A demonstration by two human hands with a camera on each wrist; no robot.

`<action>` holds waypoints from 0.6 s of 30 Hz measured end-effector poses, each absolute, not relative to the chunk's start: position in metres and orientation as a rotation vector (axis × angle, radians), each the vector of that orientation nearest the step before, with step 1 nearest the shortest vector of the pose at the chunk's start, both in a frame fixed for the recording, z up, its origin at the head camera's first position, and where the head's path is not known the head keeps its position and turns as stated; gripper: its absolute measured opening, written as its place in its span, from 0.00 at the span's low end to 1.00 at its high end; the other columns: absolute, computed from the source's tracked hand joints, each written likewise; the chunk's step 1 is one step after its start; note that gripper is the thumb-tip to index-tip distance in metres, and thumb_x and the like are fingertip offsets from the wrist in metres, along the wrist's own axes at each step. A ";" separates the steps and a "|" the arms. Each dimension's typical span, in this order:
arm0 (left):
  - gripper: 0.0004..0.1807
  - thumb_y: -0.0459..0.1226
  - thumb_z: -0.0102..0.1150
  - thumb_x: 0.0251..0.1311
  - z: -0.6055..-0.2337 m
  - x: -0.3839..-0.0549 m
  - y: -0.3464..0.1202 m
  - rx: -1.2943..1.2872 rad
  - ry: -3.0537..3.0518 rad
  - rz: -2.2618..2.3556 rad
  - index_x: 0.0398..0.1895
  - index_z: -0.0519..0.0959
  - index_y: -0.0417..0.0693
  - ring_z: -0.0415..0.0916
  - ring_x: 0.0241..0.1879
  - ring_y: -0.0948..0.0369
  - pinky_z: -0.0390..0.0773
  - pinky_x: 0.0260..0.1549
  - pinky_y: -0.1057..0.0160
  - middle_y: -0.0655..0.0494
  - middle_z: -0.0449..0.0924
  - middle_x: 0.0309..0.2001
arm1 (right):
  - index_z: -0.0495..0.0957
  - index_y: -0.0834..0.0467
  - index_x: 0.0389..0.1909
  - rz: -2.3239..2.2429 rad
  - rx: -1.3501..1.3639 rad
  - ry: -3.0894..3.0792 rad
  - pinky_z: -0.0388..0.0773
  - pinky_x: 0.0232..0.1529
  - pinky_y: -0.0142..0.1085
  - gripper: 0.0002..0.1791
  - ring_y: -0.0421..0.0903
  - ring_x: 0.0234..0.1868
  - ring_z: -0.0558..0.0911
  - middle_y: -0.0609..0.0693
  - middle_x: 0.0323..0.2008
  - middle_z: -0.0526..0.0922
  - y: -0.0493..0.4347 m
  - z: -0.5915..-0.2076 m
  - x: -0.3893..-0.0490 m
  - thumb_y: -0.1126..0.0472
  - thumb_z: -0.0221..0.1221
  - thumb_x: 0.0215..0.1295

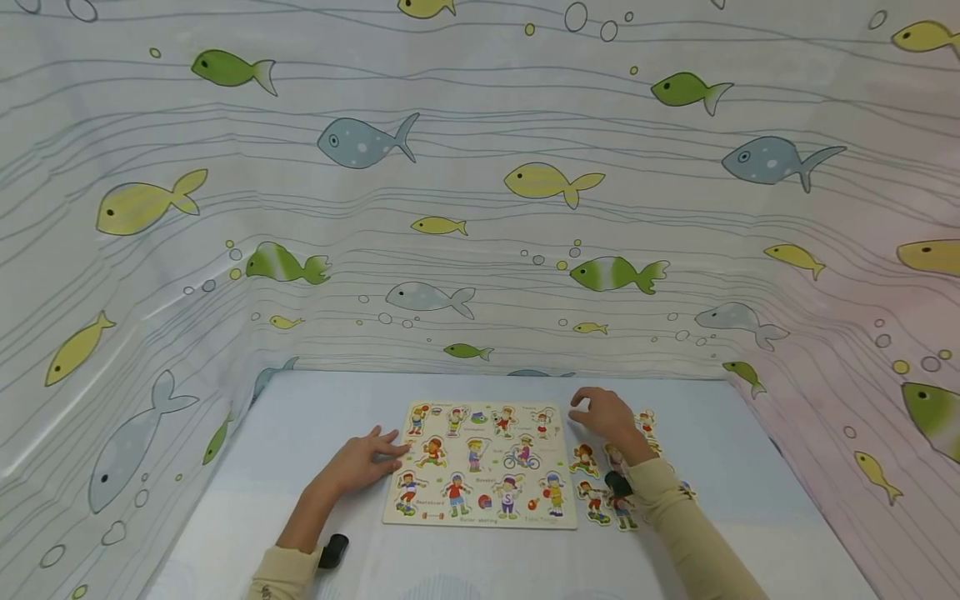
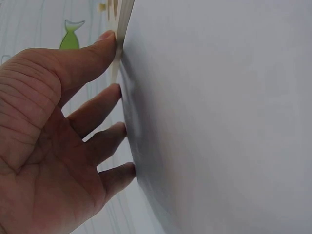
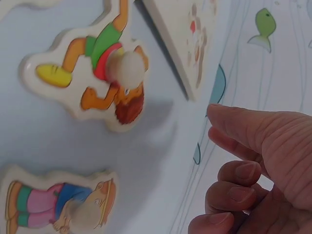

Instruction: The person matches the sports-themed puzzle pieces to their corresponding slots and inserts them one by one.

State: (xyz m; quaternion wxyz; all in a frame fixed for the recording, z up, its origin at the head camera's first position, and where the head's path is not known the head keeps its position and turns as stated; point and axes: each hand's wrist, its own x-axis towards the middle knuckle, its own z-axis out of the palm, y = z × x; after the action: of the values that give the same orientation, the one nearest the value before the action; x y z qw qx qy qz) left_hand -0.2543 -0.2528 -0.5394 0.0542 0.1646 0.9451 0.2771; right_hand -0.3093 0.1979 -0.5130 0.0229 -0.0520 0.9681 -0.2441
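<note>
A flat wooden puzzle board [image 1: 395, 515] with painted sports figures lies on the table. My left hand [image 1: 367, 462] rests at its left edge, thumb touching the board's side in the left wrist view and fingertips down on the tabletop. Past the board's upper right corner hovers my right hand [image 1: 602, 415], its thumb and index finger close together and the other fingers loosely curled. Nothing shows between them. Below it lie loose knobbed puzzle pieces, among them a running figure [image 3: 105, 46] and a figure in a hat and blue top [image 3: 66, 197].
Several more loose pieces [image 1: 595, 502] lie right of the board, partly hidden by the right forearm and sleeve [image 1: 675, 508]. The pale table [image 1: 247, 500] is enclosed by a fish-patterned curtain [image 1: 480, 250] at the back and sides.
</note>
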 end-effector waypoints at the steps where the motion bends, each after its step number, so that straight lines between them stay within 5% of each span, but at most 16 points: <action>1: 0.18 0.40 0.67 0.60 -0.539 -0.254 -0.253 0.505 2.875 0.841 0.53 0.84 0.48 0.56 0.69 0.35 0.56 0.63 0.32 0.42 0.72 0.64 | 0.83 0.53 0.44 -0.761 -0.158 2.995 0.70 0.20 0.38 0.12 0.46 0.24 0.74 0.51 0.33 0.81 0.199 -0.512 -0.308 0.54 0.66 0.63; 18: 0.17 0.41 0.67 0.60 -0.535 -0.251 -0.254 0.511 2.863 0.870 0.52 0.84 0.49 0.56 0.69 0.35 0.57 0.63 0.33 0.41 0.72 0.64 | 0.83 0.54 0.44 -0.751 -0.022 2.989 0.72 0.24 0.40 0.13 0.46 0.29 0.76 0.51 0.35 0.81 0.244 -0.523 -0.300 0.53 0.66 0.63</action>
State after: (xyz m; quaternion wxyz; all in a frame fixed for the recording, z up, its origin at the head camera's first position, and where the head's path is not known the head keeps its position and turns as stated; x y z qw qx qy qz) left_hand -0.2506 -0.2538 -0.5348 0.0530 0.1681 0.9419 0.2861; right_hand -0.2999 0.2437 -0.5227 0.0297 -0.0071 0.9694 -0.2434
